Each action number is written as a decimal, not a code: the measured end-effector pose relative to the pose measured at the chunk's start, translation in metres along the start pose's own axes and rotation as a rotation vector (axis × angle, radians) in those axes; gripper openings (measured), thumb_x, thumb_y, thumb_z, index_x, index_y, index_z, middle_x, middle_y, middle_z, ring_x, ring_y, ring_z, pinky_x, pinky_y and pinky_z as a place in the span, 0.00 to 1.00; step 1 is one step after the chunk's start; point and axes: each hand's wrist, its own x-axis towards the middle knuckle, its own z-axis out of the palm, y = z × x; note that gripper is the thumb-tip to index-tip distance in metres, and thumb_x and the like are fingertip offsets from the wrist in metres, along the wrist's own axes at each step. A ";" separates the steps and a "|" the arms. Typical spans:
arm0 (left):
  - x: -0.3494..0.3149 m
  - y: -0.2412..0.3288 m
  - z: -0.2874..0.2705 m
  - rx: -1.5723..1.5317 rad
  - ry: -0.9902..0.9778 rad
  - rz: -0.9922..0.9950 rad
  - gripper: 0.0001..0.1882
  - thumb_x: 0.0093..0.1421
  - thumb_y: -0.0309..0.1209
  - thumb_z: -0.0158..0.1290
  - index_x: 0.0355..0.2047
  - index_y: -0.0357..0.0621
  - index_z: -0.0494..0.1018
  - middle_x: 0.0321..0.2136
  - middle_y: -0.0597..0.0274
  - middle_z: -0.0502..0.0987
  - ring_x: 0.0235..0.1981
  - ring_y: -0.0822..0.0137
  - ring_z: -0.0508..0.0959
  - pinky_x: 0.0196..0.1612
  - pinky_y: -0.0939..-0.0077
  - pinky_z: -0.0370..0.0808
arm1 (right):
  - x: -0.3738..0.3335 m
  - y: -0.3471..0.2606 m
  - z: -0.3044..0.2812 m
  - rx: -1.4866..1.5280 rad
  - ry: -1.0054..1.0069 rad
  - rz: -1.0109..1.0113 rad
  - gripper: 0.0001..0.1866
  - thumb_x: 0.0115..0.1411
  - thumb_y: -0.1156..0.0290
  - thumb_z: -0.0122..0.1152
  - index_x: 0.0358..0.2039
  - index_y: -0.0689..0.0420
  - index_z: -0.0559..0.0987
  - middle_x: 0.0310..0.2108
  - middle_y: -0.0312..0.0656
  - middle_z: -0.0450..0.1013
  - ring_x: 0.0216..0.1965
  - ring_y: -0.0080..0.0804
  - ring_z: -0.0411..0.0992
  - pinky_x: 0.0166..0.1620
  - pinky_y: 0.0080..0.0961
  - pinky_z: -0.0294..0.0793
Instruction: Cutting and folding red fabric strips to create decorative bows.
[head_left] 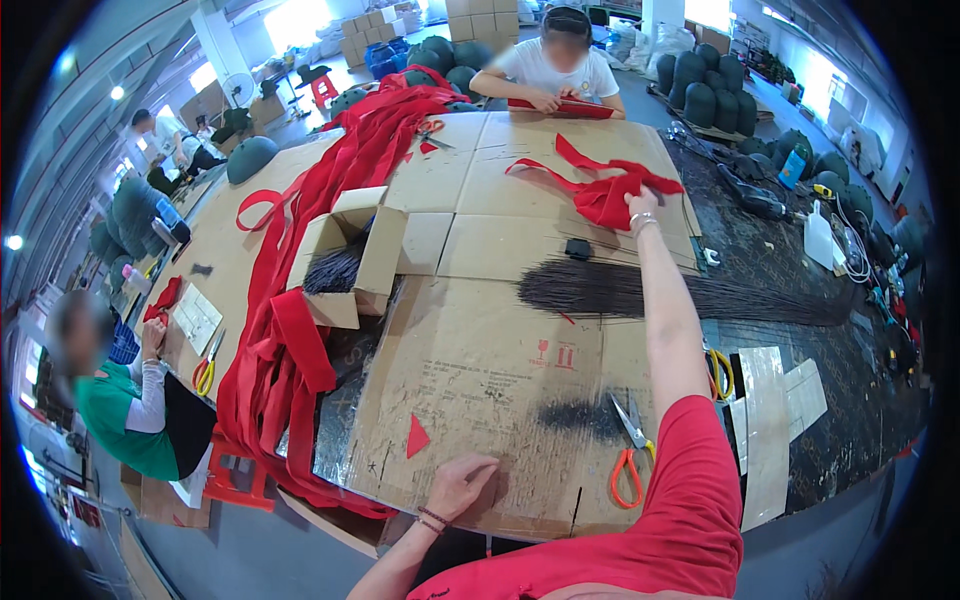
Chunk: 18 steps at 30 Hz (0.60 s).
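Observation:
My right arm stretches far over the table, and my right hand (641, 206) is closed on a bunched red fabric strip (606, 203). Two tails of that strip trail to the left across the cardboard. Close to the front edge of the table rests my left hand (462, 487), its fingers curled in with nothing seen in them. Beyond it lies a small red fabric triangle (417, 437). Scissors (630, 450) with orange and yellow handles lie between my arms. Under my right forearm spreads a bundle of thin dark wires (600, 288), with a small black block (577, 249) beside it.
Long red strips (270, 375) run down the table's left side, past an open carton (373, 262) of dark wires. Across the table a person (560, 65) handles red fabric; another person (130, 400) sits left. A glue gun (752, 192) and white scoop (819, 238) lie right.

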 end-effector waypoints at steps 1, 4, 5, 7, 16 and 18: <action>-0.004 -0.002 -0.006 0.023 0.018 -0.030 0.07 0.55 0.29 0.55 0.33 0.41 0.77 0.32 0.56 0.79 0.35 0.57 0.78 0.38 0.71 0.74 | -0.011 -0.021 0.022 -0.026 -0.056 0.046 0.25 0.48 0.77 0.65 0.50 0.64 0.73 0.43 0.45 0.75 0.44 0.34 0.73 0.49 0.28 0.70; -0.005 0.003 -0.006 -0.002 0.003 -0.035 0.07 0.55 0.28 0.55 0.33 0.41 0.77 0.31 0.56 0.79 0.34 0.57 0.78 0.38 0.71 0.74 | -0.001 -0.060 0.000 0.111 -0.002 -0.053 0.24 0.51 0.86 0.56 0.51 0.60 0.73 0.43 0.42 0.75 0.43 0.29 0.72 0.48 0.22 0.69; -0.005 0.003 -0.006 -0.008 0.013 -0.040 0.06 0.55 0.28 0.55 0.33 0.41 0.77 0.31 0.56 0.79 0.34 0.57 0.78 0.38 0.71 0.74 | 0.001 -0.062 -0.008 0.105 0.009 -0.052 0.24 0.51 0.86 0.56 0.51 0.60 0.73 0.43 0.42 0.75 0.43 0.29 0.72 0.48 0.22 0.69; -0.004 0.003 -0.006 -0.024 0.005 -0.036 0.06 0.54 0.28 0.56 0.32 0.41 0.77 0.31 0.55 0.78 0.34 0.57 0.78 0.38 0.71 0.74 | 0.006 -0.063 -0.034 0.184 -0.104 -0.071 0.24 0.52 0.87 0.54 0.52 0.62 0.72 0.46 0.43 0.74 0.47 0.29 0.72 0.52 0.23 0.68; -0.008 -0.009 -0.001 -0.012 0.088 0.009 0.05 0.54 0.25 0.56 0.31 0.38 0.77 0.25 0.59 0.78 0.25 0.69 0.77 0.29 0.78 0.72 | -0.013 -0.065 -0.092 0.205 -0.070 -0.044 0.26 0.49 0.91 0.52 0.51 0.63 0.73 0.46 0.43 0.74 0.46 0.28 0.72 0.52 0.22 0.68; -0.009 -0.010 -0.001 -0.009 0.084 0.014 0.05 0.54 0.25 0.56 0.31 0.38 0.77 0.25 0.59 0.78 0.25 0.70 0.77 0.30 0.78 0.72 | -0.015 -0.073 -0.101 0.203 -0.068 -0.062 0.27 0.48 0.92 0.51 0.51 0.64 0.73 0.46 0.44 0.74 0.46 0.29 0.72 0.52 0.22 0.68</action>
